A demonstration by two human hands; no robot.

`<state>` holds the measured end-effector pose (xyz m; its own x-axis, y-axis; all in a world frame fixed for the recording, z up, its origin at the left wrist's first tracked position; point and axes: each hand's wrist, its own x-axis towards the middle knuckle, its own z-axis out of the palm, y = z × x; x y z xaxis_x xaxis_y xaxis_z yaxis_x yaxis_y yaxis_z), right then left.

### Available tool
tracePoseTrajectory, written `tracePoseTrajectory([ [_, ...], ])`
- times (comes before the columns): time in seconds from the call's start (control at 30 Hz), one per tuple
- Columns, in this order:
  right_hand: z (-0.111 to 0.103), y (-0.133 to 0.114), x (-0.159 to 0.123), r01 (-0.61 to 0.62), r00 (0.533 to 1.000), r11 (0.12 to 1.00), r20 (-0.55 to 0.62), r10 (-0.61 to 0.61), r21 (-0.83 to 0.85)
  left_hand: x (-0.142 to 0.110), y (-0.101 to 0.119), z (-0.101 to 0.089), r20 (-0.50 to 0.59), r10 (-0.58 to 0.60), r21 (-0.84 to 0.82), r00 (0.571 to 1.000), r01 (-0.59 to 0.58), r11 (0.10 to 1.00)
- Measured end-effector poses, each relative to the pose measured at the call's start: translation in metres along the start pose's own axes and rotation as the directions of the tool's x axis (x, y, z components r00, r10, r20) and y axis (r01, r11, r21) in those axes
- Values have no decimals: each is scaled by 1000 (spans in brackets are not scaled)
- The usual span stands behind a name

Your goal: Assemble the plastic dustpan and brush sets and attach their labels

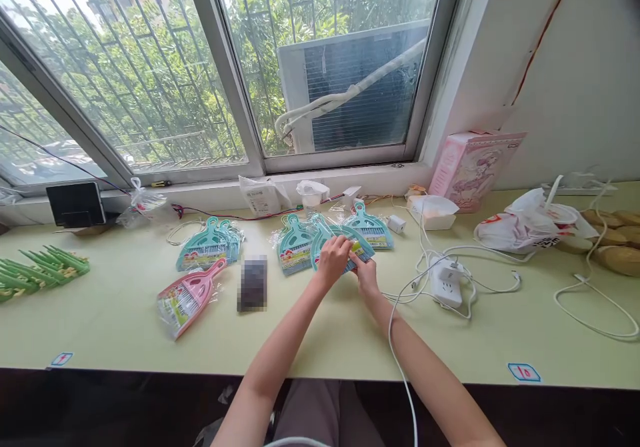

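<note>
Both hands are on a teal dustpan-and-brush set (320,241) in clear wrapping, held over the table. My left hand (334,260) lies across its front with the fingers curled. At the lower right edge, my right hand (366,275) grips the set, its fingers partly hidden. Wrapped teal sets lie close by: one on the left (295,247) and one behind to the right (370,225). Farther left is a small group of teal sets (207,245), overlapping. A pink dustpan-and-brush set (190,297) rests in front of that group.
A blurred dark rectangular object (252,283) lies left of my hands. On the right are a white power strip (447,282) with cables, a tissue box (433,212), a pink box (473,170) and a plastic bag (520,223). One white cable crosses my right forearm.
</note>
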<state>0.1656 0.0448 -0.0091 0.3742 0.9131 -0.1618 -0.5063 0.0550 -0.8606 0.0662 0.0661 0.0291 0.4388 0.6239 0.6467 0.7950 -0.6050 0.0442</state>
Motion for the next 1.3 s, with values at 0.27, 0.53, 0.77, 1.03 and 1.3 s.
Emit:
tracePoseTrajectory([
  [0.27, 3, -1, -1, -11, 997, 1000, 72, 12, -22, 19, 0, -2, 42, -22, 90, 999, 19, 996],
  [0.53, 3, -7, -3, -23, 998, 987, 56, 15, 157, 1, -6, -8, -142, -18, -49, 990, 11, 999],
  [0.77, -1, -6, 2, -2, 997, 982, 79, -13, 186, -6, -24, -26, -42, -759, -746, 650, 485, 457],
  [1.03, -10, -13, 7, 40, 998, 981, 30, -47, 191, -24, -13, -19, 350, -571, -889, 742, 456, 48],
  [1.3, -14, -15, 10, 10, 999, 978, 36, -18, 211, -29, -22, -28, 605, -562, -724, 565, 684, -91],
])
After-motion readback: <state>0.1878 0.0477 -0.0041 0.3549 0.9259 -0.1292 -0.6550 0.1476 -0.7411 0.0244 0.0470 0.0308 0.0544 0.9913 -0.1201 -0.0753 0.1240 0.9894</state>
